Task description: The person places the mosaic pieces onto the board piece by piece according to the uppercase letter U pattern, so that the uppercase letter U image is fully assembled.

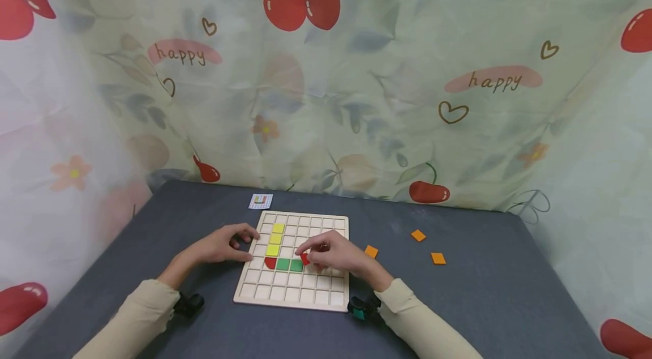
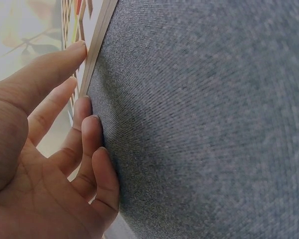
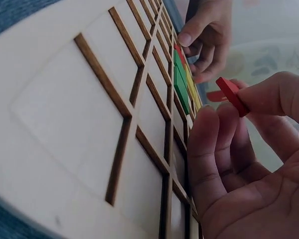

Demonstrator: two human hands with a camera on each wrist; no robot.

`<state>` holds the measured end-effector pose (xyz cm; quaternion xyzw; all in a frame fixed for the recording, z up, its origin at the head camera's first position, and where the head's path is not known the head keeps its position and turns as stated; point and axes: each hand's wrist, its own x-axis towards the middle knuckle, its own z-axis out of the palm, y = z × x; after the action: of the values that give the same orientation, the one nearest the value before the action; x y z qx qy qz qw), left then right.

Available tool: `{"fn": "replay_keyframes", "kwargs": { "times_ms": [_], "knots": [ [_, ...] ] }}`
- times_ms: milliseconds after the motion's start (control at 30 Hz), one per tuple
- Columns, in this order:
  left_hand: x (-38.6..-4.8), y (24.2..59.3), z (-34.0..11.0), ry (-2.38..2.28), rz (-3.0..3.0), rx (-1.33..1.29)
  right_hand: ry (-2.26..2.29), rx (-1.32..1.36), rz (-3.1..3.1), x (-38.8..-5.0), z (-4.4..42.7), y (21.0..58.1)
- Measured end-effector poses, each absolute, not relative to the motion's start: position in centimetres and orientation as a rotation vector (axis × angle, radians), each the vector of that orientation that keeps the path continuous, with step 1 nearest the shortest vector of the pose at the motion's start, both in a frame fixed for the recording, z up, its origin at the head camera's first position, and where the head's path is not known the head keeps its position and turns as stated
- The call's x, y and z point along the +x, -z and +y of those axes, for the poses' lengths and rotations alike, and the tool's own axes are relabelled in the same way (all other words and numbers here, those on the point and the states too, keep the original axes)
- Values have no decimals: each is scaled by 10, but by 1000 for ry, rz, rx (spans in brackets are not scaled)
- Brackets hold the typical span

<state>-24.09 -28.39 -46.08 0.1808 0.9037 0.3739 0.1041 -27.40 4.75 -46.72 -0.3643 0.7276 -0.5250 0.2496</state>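
Right hand (image 1: 336,251): pinching the red piece (image 1: 305,259) between thumb and fingers.
Red piece: hovering tilted over the grid board (image 1: 270,292), just beside the right end of the green tiles (image 1: 296,265).
Left hand (image 1: 226,244): touching the grid board's left edge with thumb and fingers apart, perhaps steadying.
Row, step in hand: apparently being extended rightward from the rounded red piece (image 1: 270,263) and green tiles.
Cell, next move: probably calling for levelling, lowering and releasing.
Orange tiles (image 1: 438,258): lying loose, right of the grid board.

Cherry-print curtain (image 1: 351,87) behind dark table (image 1: 499,291)
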Motion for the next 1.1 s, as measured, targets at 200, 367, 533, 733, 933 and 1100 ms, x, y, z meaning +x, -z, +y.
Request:
{"fn": "replay_keyframes", "kwargs": {
  "times_ms": [200,367,533,733,933,1100],
  "knots": [
    [-241,461,-284,-1101,2663,540,1408,-1065,1994,-275,47,466],
    [-241,461,-284,-1099,2665,519,1390,-1064,1990,-276,46,465],
    [-242,460,-284,-1104,2662,526,1390,-1073,2003,-277,47,464],
    [-242,458,-284,-1113,2654,524,1387,-1060,2013,-278,49,464],
    [-241,459,-283,-1108,2657,519,1369,-1052,2003,-278,48,464],
    [-239,459,-282,-1112,2658,512,1373,-1057,2025,-278,48,466]
  ]
}}
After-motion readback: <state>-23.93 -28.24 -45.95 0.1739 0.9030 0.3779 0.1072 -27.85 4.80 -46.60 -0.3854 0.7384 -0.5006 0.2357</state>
